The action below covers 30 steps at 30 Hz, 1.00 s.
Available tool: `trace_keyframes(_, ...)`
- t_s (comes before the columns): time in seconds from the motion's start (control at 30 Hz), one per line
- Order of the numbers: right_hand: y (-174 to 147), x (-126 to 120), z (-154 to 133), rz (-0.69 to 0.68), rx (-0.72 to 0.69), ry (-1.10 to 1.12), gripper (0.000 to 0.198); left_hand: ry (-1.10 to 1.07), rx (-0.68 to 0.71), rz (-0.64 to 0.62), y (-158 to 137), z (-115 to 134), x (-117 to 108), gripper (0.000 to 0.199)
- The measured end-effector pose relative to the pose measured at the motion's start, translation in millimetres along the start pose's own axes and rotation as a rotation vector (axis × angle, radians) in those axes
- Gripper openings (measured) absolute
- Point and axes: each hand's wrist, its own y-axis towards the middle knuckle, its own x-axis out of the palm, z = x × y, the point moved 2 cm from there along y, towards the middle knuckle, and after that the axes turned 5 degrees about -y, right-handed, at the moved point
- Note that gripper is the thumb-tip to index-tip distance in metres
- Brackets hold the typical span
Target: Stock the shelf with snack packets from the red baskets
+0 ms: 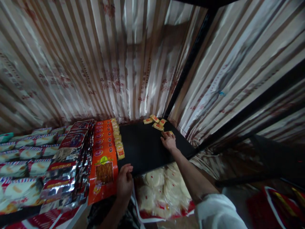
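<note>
My right hand (169, 141) reaches across the black shelf top (140, 146), its fingers closed on a small yellow snack packet (171, 133) that they partly hide. Several similar yellow packets (158, 126) lie loosely just beyond it, by the back corner. Near the shelf's front edge, my left hand (125, 182) is loosely curled, with nothing visible in it. Beside that hand lies a large orange snack bag (105, 171) with a window showing brown sticks. A row of yellow packets (119, 150) runs along the bag's right edge.
Dark, shiny packs (71, 149) are stacked left of the orange bag, then rows of white-wrapped packages (30, 153). Below the shelf's front edge sits a white-rimmed container (152, 219) of pale round bagged items (154, 178). Striped sheeting (133, 63) and a black post (183, 70) stand behind.
</note>
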Motion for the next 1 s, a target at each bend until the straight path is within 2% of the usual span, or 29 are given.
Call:
trace_keyframes(0.13,-22.5,4.0,-9.7,0.040,-0.150,-0.161,0.011,0.005,-0.030,-0.035,-4.2,-1.0,4.4,0.025)
trace_keyframes(0.27,-83.4,15.7,-38.5,-0.027,-0.259,-0.126,0.019,0.013,-0.114,-0.106,-10.5,7.8,8.8,0.027)
trace_keyframes(0.37,-136.2,22.8,-64.8,-0.097,-0.321,-0.064,0.019,0.032,-0.242,-0.145,-16.2,16.5,12.6,0.029)
trace_keyframes(0.5,-190.1,27.8,-94.7,-0.149,-0.309,0.066,0.015,0.002,-0.455,-0.125,-24.7,19.4,13.2,0.031)
trace_keyframes(0.63,-218.5,30.7,-109.7,-0.152,-0.174,0.232,0.016,-0.060,-0.569,-0.097,-32.3,13.5,6.9,0.025)
trace_keyframes(0.73,-228.3,32.9,-110.0,-0.101,0.034,0.368,0.020,-0.115,-0.611,-0.063,-37.0,9.9,1.3,0.023)
trace_keyframes(0.8,-231.0,34.2,-108.0,-0.089,0.207,0.455,0.032,-0.134,-0.605,-0.046,-39.7,10.4,-1.4,0.021)
trace_keyframes(0.9,-230.3,35.7,-110.4,-0.223,0.405,0.616,0.043,-0.162,-0.555,-0.028,-42.6,15.4,-4.3,0.018)
trace_keyframes(1.0,-225.3,33.2,-122.5,-0.347,0.428,0.733,0.041,-0.169,-0.485,-0.005,-42.6,22.6,-8.2,0.017)
